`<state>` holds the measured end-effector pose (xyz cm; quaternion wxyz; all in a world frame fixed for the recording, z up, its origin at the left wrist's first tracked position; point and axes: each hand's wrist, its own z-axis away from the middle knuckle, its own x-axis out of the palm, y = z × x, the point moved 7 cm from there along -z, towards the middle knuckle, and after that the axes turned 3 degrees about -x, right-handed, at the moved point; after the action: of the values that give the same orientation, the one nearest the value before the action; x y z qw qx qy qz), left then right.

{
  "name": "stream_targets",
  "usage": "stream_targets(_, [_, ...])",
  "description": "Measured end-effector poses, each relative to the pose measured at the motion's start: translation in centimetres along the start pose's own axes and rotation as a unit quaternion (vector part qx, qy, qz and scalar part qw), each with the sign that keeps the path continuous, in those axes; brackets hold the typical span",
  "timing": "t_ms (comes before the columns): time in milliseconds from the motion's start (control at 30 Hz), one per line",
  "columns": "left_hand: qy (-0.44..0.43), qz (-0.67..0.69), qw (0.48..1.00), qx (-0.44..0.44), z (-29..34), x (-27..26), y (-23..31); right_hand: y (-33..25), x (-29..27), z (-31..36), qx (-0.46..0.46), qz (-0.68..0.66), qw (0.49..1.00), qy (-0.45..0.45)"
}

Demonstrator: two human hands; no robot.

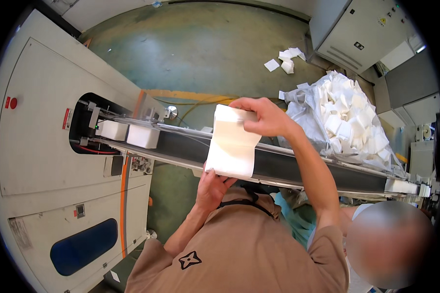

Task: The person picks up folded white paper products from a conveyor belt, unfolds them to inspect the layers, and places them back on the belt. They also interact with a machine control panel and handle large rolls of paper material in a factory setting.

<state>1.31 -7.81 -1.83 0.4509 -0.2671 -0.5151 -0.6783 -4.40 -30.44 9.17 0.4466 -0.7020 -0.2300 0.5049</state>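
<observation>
A stack of white tissue paper (232, 154) is held up over the conveyor belt (181, 146), its upper part bent and curved. My left hand (212, 190) grips its near lower edge, with the thumb at the corner and fingers underneath. At the far upper edge, my right hand (264, 117) pinches the paper between thumb and fingers. Two more white tissue stacks, a nearer stack (143, 137) and another stack (114, 130), sit on the belt at the left, by the machine's opening.
A large pale machine (49, 161) stands at the left. Beyond the belt, a big clear bag (303, 112) overflows with white paper pieces (349, 117); loose sheets (272, 65) lie on the green floor. A grey cabinet (362, 36) stands far right. Another person (352, 219) is close at my right.
</observation>
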Motion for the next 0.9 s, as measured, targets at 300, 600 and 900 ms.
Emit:
stream_targets(300, [0.008, -0.066, 0.995, 0.08, -4.2, -1.1, 3.1, -10.1, 5.9, 5.4, -0.134, 0.234, 0.961, 0.059])
stream_targets(600, [-0.166, -0.108, 0.967, -0.162, -9.3, -3.3, 5.3, -14.6, 7.4, 7.6, -0.226, 0.316, 0.92, 0.048])
stream_targets(900, [-0.157, -0.248, 0.898, -0.329, -9.6, -4.8, 2.3, -11.6, 6.7, 7.4, -0.224, 0.344, 0.911, 0.021])
